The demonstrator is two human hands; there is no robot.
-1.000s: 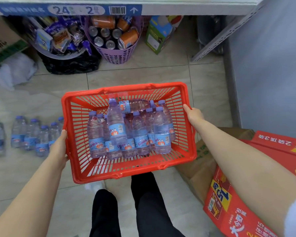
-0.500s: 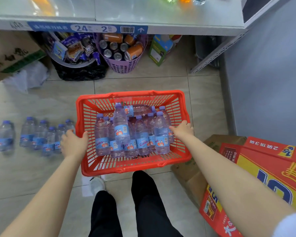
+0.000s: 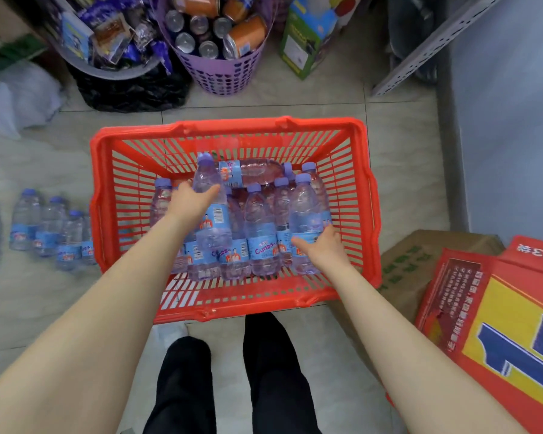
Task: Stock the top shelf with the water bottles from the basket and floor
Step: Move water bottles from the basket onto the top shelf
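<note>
Head view, left hand point(image 3: 191, 200) on bottle point(image 3: 210, 195)

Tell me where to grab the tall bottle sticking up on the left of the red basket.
Grip the tall bottle around its upper body, just under the shoulder, coming from above and its left. It stands highest in the basket, so that part is clear of neighbours; the left hand is already there.

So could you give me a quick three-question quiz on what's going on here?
1. True or false: the red basket rests on the floor.
2. Which hand reaches for the tallest-standing bottle? A) left hand B) right hand
3. Where do the loose bottles outside the basket stand?

Key: 1. True. 2. A. 3. On the floor, left of the basket.
</note>
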